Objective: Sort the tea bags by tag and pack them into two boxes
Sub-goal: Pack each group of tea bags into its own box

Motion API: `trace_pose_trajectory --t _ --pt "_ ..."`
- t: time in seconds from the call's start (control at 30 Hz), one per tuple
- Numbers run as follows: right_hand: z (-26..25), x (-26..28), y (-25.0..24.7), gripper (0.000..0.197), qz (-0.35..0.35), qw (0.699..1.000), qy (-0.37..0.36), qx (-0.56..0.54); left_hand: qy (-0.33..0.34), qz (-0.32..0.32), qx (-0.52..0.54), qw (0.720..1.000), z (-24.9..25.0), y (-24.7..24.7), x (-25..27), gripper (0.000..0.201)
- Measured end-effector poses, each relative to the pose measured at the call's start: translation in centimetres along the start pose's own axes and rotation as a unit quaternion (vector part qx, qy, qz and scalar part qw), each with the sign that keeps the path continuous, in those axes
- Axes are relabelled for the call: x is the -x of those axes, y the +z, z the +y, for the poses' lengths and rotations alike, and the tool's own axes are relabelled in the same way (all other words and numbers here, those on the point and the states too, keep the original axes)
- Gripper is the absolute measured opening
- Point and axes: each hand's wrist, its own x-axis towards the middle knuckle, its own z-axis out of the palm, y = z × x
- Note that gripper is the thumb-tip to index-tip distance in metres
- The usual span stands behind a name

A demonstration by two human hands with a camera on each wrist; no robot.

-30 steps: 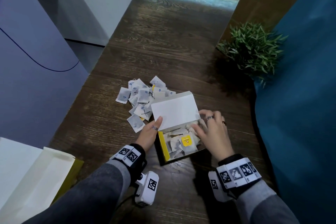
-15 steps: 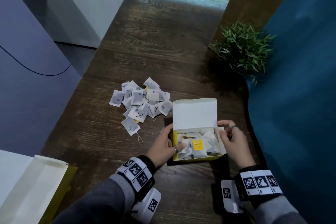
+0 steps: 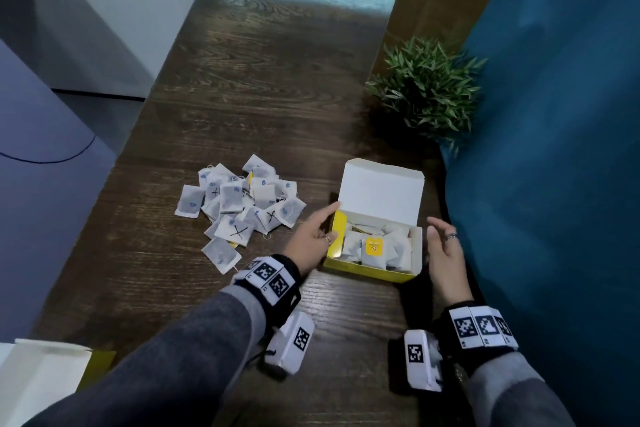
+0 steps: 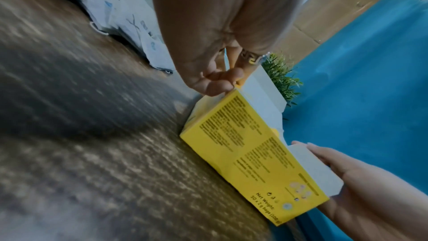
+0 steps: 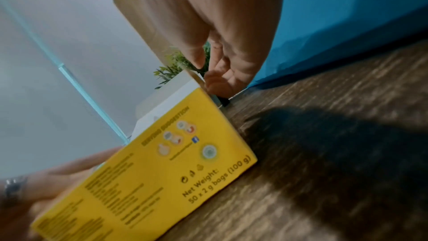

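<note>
box (image 3: pixel 370 269) on table (image 3: pixel 277 80), right side, tea bags inside | loose tea bags (image 3: pixel 239 208) left of it | plant (image 3: pixel 427 87) far right | second box (image 3: pixel 38 381) near left

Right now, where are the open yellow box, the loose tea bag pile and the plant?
open yellow box (image 3: pixel 369 270): head view, near yellow wall.
loose tea bag pile (image 3: pixel 231 199): head view, a middle bag.
plant (image 3: pixel 427 88): head view, leaf centre.
</note>
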Motion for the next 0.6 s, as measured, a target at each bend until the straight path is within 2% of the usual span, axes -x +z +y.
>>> trace_pose_trajectory --t 0.07,0.2,0.27,0.33,0.43,0.5,0.6 --pt "0.1 0.1 0.0 0.025 -0.029 0.999 0.009 -0.015 0.001 -0.004 0.014 1.000 0.1 0.0 -0.4 0.064" --pt "0.3 -0.3 -0.1 0.052 -0.079 0.997 -0.002 0.007 -0.019 -0.008 0.008 1.000 0.2 0.2 -1.1 0.072" --pt "0.5 -0.8 -0.2 0.057 -0.094 0.996 0.002 0.003 -0.017 -0.021 -0.005 1.000 0.8 0.3 -1.4 0.074" --pt "0.3 -1.1 -0.2 0.052 -0.109 0.994 0.007 -0.027 -0.006 -0.042 -0.018 0.999 1.2 0.3 -1.7 0.076" --pt "0.2 -1.0 -0.3 0.032 -0.093 0.994 -0.008 -0.052 0.019 -0.069 -0.032 0.997 1.6 -0.1 -1.8 0.068" --pt "0.4 -0.5 -0.4 0.032 -0.073 0.996 -0.026 -0.049 0.027 -0.073 -0.048 0.996 1.2 -0.3 -2.0 0.061" --pt "0.8 0.5 -0.9 0.036 -0.039 0.997 -0.056 -0.043 0.049 -0.048 -0.074 0.995 0.3 -0.4 -1.9 0.065"
